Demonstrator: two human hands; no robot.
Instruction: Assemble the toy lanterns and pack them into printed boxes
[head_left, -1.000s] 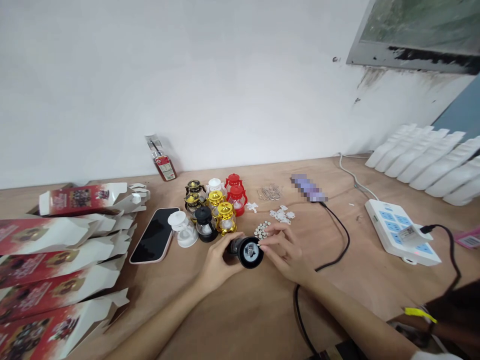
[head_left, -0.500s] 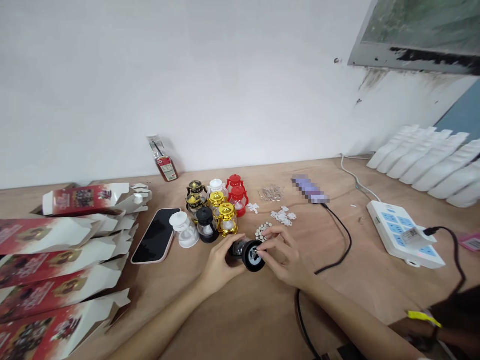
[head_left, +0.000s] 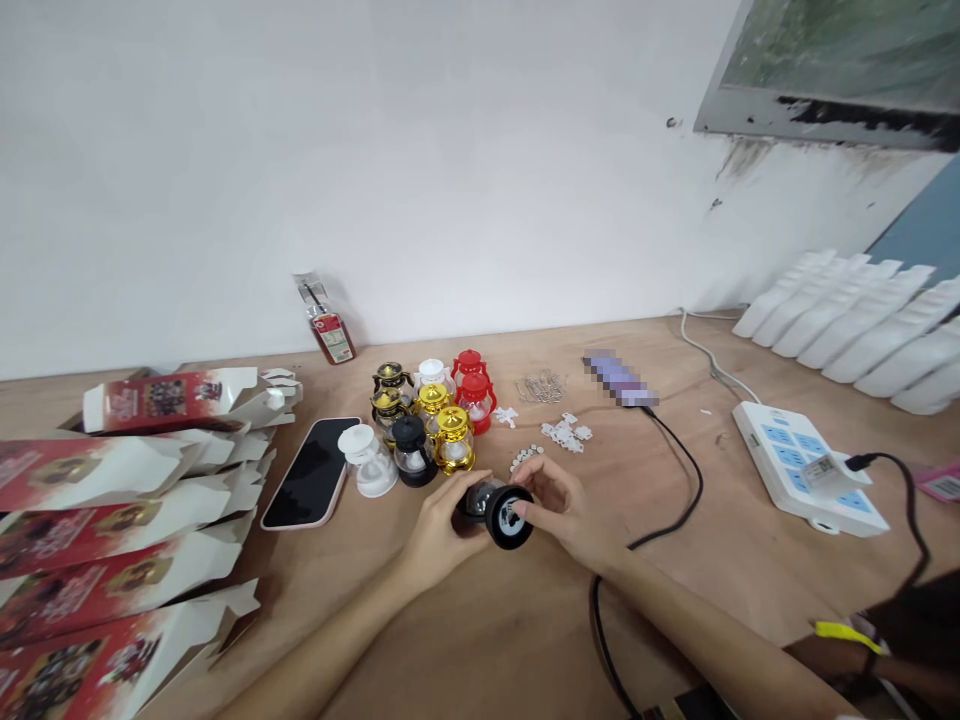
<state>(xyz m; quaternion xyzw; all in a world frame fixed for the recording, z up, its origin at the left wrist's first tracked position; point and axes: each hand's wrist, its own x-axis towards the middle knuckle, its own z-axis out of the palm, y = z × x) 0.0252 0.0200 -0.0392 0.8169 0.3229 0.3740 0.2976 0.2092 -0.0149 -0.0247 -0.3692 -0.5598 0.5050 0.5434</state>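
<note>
At near centre: one left hand (head_left: 442, 525), wrapped around one black lantern (head_left: 493, 515), tilted, round base turned toward the viewer; one right hand (head_left: 561, 505), thumb on that base, fingers curled beside the rim, whether pinching anything cannot be told. Beyond, left: one dark-screened phone (head_left: 311, 475). Middle: nine standing lanterns (head_left: 433, 396), namely two gold, two red, two white, two bronze-toned, one black. Right of these: several round discs (head_left: 523, 457), partly hidden, uncounted; two clusters of white pieces (head_left: 568, 433); one tangle of wires (head_left: 541, 387). Farthest, before the wall (head_left: 450, 200): one red-labelled bottle (head_left: 332, 337).
</note>
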